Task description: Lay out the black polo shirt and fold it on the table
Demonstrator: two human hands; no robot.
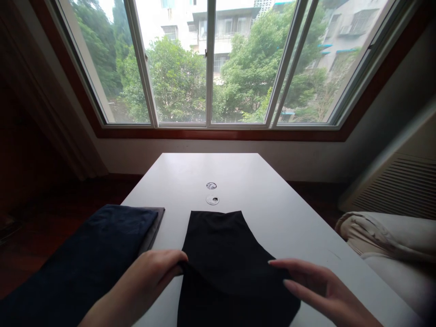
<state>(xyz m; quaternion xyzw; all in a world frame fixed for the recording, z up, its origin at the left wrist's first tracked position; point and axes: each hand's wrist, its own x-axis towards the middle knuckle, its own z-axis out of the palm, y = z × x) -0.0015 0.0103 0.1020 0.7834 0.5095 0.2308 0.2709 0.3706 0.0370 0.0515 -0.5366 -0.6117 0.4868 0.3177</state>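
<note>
- Your left hand (158,268) pinches the left edge of the black cloth (218,238), thumb and fingers closed on the fabric and lifting it slightly.
- Your right hand (318,286) is at the cloth's right side, thumb and forefinger spread apart; you cannot tell here whether the fingertips press on it.
- The cloth lies on the middle of the white surface (272,204) before you, its near end running out of view, a slack curve trailing from your left pinch.
- The step in hand looks like straightening or folding this cloth; your next move seems to call for a matching hold on the right, with even tension across.
- To your left rests a folded dark blue cloth (112,236), a grey cloth (154,227) showing under its edge.
- Beyond the black cloth's far edge are two round fittings, then the window (209,63).
</note>
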